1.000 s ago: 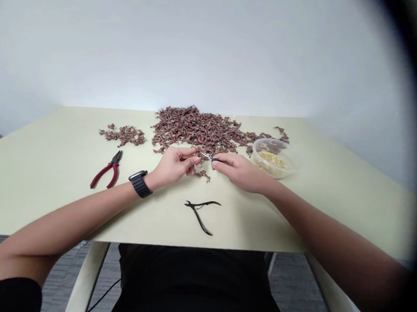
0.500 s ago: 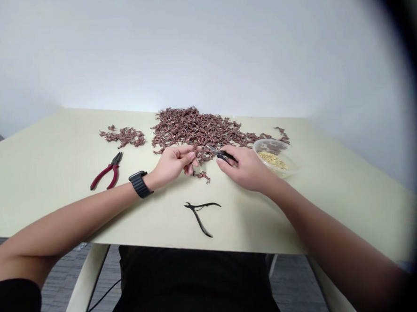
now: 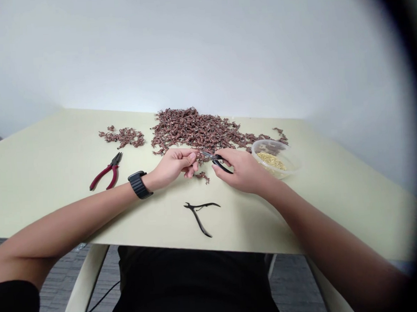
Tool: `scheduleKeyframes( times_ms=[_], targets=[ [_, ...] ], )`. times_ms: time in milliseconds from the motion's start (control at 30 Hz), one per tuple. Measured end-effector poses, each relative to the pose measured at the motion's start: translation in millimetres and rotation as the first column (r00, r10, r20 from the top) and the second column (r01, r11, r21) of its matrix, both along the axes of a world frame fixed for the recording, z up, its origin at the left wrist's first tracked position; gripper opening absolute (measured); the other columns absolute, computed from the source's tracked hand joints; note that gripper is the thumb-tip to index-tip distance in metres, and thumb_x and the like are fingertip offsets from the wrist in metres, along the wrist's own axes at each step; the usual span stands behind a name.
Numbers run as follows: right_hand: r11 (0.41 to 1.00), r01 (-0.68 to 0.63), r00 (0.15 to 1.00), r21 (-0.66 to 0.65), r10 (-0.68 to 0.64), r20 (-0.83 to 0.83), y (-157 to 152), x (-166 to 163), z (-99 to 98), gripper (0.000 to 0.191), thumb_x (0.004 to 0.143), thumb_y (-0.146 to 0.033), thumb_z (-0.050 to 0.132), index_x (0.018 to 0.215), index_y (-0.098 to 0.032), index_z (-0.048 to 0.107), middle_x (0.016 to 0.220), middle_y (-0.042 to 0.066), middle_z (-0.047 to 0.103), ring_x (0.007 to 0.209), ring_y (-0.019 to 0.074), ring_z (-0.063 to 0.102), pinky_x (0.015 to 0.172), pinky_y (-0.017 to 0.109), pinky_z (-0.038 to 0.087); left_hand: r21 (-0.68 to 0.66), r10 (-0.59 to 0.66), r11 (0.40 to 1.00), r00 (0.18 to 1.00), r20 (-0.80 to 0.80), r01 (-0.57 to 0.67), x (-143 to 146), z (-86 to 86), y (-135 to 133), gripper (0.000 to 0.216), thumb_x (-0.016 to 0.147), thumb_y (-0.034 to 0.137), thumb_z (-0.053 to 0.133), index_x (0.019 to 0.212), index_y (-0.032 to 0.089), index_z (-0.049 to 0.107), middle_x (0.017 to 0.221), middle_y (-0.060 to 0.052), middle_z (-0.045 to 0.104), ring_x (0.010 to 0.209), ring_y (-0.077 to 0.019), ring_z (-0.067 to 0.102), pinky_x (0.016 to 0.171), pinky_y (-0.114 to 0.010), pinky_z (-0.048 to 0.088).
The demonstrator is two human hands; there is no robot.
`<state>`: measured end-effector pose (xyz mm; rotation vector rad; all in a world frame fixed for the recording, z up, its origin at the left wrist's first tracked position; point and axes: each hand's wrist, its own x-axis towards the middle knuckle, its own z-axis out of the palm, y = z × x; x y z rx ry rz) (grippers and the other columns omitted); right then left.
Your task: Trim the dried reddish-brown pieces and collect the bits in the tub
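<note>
My left hand is closed in a pinch in front of the big pile; what its fingertips hold is too small to make out. My right hand grips black-handled pliers, whose handles stand apart. The metal jaws point left and reach the left fingertips. Behind both hands lies a large pile of small reddish-brown pieces with thin, wiry ends. One loose brown piece rests on the table just below the left fingers. A clear round bowl holding small gold bits stands right of my right hand.
Red-handled pliers lie on the pale table at the left, below a smaller group of brown pieces. Dark nippers lie near the front edge. A white wall rises behind the table.
My right hand has shifted slightly left, bringing the plier jaws up to the left fingertips. The plier handles have spread wider. My left hand has barely moved.
</note>
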<state>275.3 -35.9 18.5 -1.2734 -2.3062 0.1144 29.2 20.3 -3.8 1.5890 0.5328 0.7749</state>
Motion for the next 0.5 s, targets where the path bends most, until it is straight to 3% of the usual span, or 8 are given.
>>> scheduleKeyframes(
  times_ms=[500],
  targets=[
    [1.000,-0.024,0.999,-0.004,0.024,0.023,0.3,3.8,0.9,0.022,0.098,-0.038,0.054,0.106,-0.019,0.063,0.093,0.008,0.067,0.082,0.0218,0.059,0.074,0.033,0.040,-0.018,0.003,1.000,1.000,-0.007,-0.004,0.5,4.3,-3.1,0.040,0.101,0.044,0.061,0.075,0.014,0.058,0.068,-0.002,0.061,0.053,-0.0075,0.051,0.053,-0.023,0.036]
  ],
)
